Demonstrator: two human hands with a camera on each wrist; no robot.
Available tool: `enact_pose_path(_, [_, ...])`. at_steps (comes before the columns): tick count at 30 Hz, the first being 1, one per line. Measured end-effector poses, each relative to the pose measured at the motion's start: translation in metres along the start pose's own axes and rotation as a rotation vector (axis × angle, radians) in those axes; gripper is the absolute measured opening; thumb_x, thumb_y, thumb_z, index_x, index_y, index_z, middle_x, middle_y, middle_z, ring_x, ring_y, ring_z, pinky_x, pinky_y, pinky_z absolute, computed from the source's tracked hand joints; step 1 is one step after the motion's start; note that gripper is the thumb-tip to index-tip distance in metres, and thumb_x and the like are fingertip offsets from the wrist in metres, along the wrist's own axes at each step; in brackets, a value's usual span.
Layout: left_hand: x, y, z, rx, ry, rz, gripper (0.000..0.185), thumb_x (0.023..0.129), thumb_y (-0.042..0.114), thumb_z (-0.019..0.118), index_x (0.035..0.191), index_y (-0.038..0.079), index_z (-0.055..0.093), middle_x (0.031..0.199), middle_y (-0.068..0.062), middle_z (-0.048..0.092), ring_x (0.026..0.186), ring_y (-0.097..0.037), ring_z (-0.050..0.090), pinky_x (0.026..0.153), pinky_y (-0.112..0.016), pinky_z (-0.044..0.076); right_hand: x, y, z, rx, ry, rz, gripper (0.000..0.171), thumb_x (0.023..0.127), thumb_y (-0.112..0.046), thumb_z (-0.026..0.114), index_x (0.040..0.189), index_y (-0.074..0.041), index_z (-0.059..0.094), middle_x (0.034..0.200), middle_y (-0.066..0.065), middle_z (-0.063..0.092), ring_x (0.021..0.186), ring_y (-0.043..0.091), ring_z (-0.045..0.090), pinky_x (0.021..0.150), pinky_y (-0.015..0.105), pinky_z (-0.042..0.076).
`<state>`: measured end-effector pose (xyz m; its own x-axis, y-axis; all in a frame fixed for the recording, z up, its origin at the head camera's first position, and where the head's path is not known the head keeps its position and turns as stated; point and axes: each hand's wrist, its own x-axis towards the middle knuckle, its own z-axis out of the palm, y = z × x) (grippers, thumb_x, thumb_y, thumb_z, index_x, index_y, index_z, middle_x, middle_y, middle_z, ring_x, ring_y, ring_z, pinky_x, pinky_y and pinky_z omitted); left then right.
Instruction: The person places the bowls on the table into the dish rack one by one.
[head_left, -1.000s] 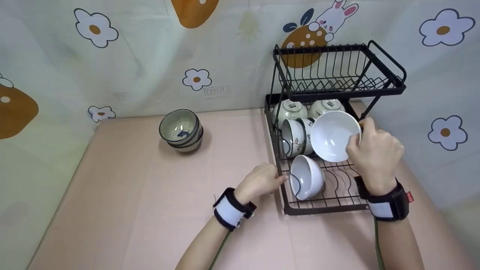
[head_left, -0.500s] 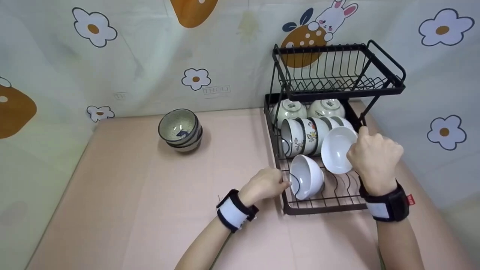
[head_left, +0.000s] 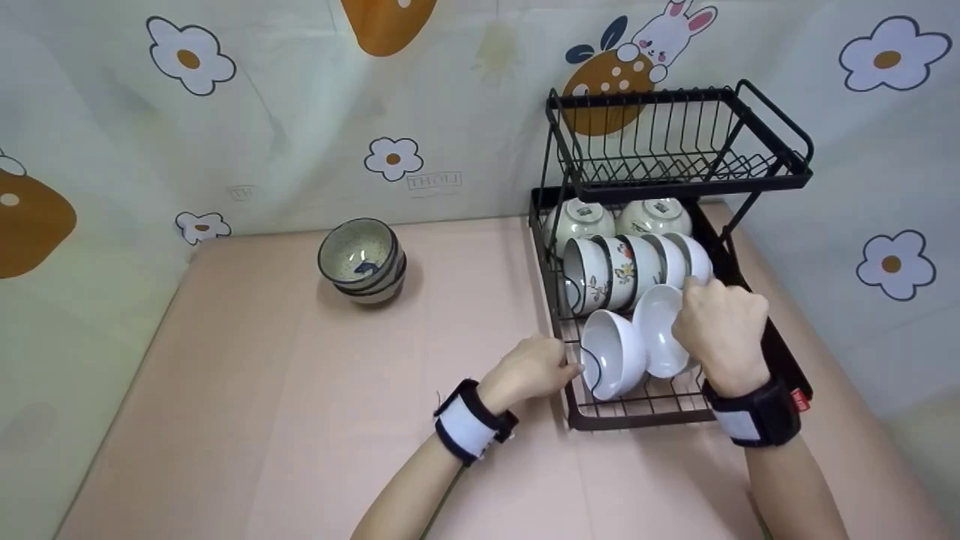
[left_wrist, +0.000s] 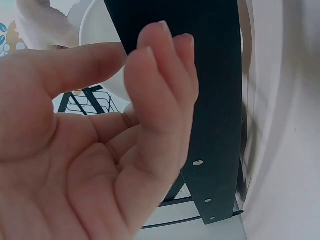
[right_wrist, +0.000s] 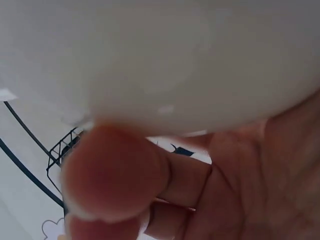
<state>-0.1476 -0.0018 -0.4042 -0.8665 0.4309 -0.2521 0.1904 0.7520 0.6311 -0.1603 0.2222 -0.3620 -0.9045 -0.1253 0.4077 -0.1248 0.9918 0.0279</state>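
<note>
Since the earlier frames, the right hand (head_left: 716,322) has brought the plain white bowl (head_left: 660,330) down from in front of the middle row of bowls to the front of the lower tier of the black dish rack (head_left: 679,405); the bowl now stands on its edge on the wires, just beside and apparently touching another white bowl (head_left: 613,352) that already stood there. That hand's fingers are curled over the bowl's far rim and grip it; the right wrist view shows only the bowl's pale underside (right_wrist: 160,55) filling the frame with a thumb and fingers wrapped beneath it. Meanwhile the left hand (head_left: 529,367) has hardly shifted: it rests at the rack's front left corner, and the left wrist view shows its fingers (left_wrist: 160,85) bent loosely against the black side bar (left_wrist: 210,110) with nothing clamped between them. Behind the two white bowls, a row of patterned bowls (head_left: 611,271) stands on edge in the middle of the lower tier, and two pale bowls (head_left: 581,219) lie upturned at the back. Above them sits the rack's upper basket (head_left: 675,142). Well apart to the left, a stack of speckled bowls (head_left: 362,260) sits on the pink tabletop (head_left: 300,390), near the flower-printed backdrop (head_left: 300,112).
</note>
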Motion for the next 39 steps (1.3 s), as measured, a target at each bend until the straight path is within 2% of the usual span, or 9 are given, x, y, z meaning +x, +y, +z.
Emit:
enact_pose_path(7, [0.0, 0.0, 0.0, -0.011, -0.005, -0.004, 0.05, 0.102, 0.024, 0.063, 0.059, 0.018, 0.039, 0.053, 0.008, 0.036, 0.045, -0.006, 0.036, 0.043, -0.019, 0.032, -0.003, -0.011, 0.011, -0.078, 0.003, -0.053, 0.006, 0.07, 0.006, 0.057, 0.068, 0.004, 0.051, 0.05, 0.009, 0.042, 0.044, 0.033, 0.052, 0.041, 0.043, 0.041])
enact_pose_path(13, [-0.001, 0.0, 0.0, -0.006, -0.004, -0.012, 0.05, 0.102, 0.024, 0.063, 0.059, 0.018, 0.039, 0.053, 0.009, 0.034, 0.045, -0.006, 0.034, 0.043, -0.018, 0.031, -0.005, -0.022, 0.018, -0.112, 0.012, -0.093, 0.016, 0.068, 0.007, 0.061, 0.063, 0.0, 0.047, 0.05, 0.005, 0.04, 0.043, 0.027, 0.05, 0.041, 0.036, 0.039])
enact_pose_path(18, [-0.001, 0.0, 0.0, 0.0, -0.003, -0.013, 0.049, 0.102, 0.024, 0.063, 0.06, 0.018, 0.039, 0.053, 0.008, 0.035, 0.045, -0.006, 0.035, 0.043, -0.019, 0.032, -0.006, -0.025, 0.02, -0.128, 0.03, -0.096, 0.016, 0.07, 0.009, 0.062, 0.065, 0.001, 0.049, 0.049, 0.003, 0.036, 0.042, 0.023, 0.046, 0.041, 0.033, 0.033])
enact_pose_path(26, [-0.001, 0.0, -0.001, 0.018, -0.008, 0.014, 0.052, 0.103, 0.024, 0.062, 0.058, 0.018, 0.037, 0.052, 0.008, 0.034, 0.045, -0.007, 0.036, 0.045, -0.02, 0.033, -0.01, -0.025, 0.023, -0.119, 0.155, -0.078, 0.023, 0.074, 0.012, 0.058, 0.059, -0.001, 0.047, 0.047, 0.005, 0.038, 0.04, 0.026, 0.048, 0.04, 0.035, 0.034])
enact_pose_path(33, [0.0, 0.0, 0.0, 0.024, 0.002, 0.018, 0.052, 0.102, 0.024, 0.063, 0.058, 0.018, 0.038, 0.052, 0.008, 0.034, 0.046, -0.008, 0.038, 0.046, -0.02, 0.035, -0.012, -0.027, 0.023, -0.112, 0.15, -0.06, 0.023, 0.079, 0.011, 0.057, 0.059, 0.001, 0.051, 0.048, 0.011, 0.047, 0.042, 0.031, 0.052, 0.04, 0.038, 0.037])
enact_pose_path(39, [0.0, 0.0, 0.0, 0.026, -0.003, 0.028, 0.052, 0.102, 0.024, 0.063, 0.057, 0.018, 0.038, 0.052, 0.008, 0.034, 0.046, -0.007, 0.037, 0.045, -0.019, 0.034, -0.014, -0.029, 0.027, -0.119, 0.179, -0.071, 0.027, 0.076, 0.013, 0.057, 0.054, 0.0, 0.048, 0.047, 0.01, 0.045, 0.04, 0.029, 0.05, 0.039, 0.037, 0.036])
